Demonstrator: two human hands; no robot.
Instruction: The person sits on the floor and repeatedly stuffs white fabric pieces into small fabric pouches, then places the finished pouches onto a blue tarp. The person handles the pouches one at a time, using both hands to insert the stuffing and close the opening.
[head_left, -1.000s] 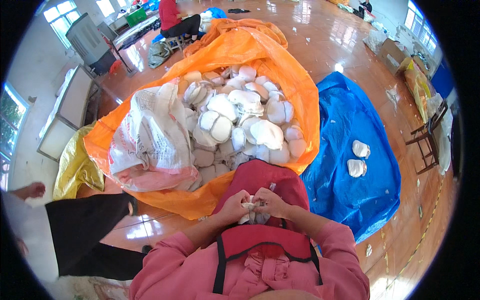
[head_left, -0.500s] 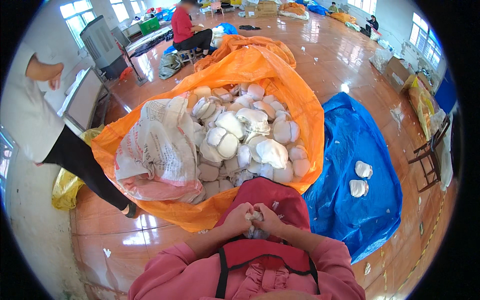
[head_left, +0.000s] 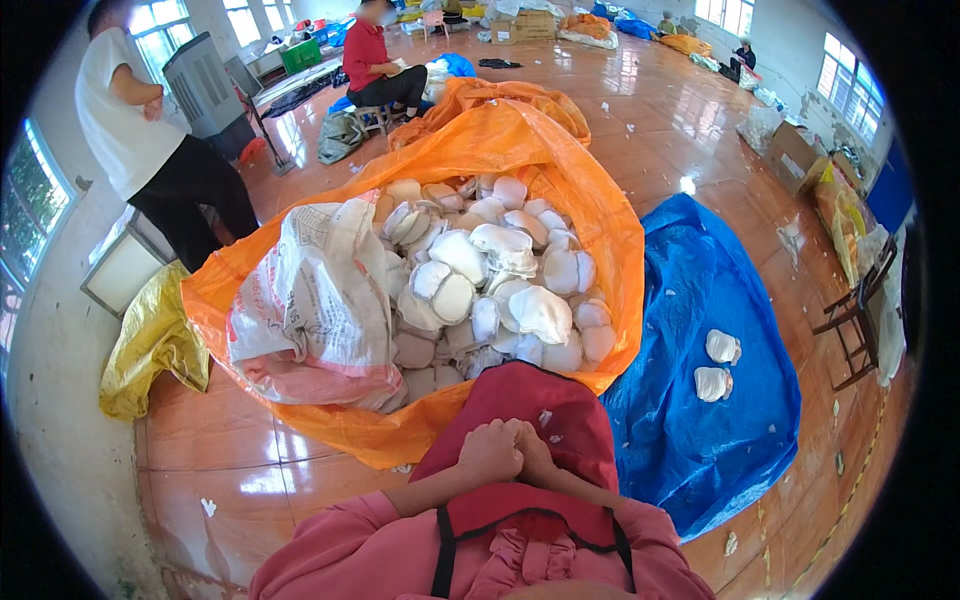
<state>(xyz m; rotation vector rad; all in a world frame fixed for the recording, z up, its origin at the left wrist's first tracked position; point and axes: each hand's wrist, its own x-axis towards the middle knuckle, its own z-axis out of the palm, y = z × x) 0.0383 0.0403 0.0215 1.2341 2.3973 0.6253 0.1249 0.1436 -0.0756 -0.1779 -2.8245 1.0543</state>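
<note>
We clasp our left hand (head_left: 490,450) and right hand (head_left: 535,452) together over our red apron (head_left: 540,420), nothing visible between them. Beyond lies the orange sheet (head_left: 600,210) heaped with white pads (head_left: 500,270).

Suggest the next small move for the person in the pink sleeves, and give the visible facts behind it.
Probably part the hands and reach forward for a white pad. The left hand and right hand are clasped together over the red apron, with nothing visible in them, and the heap of white pads in the orange sheet lies just ahead.
</note>
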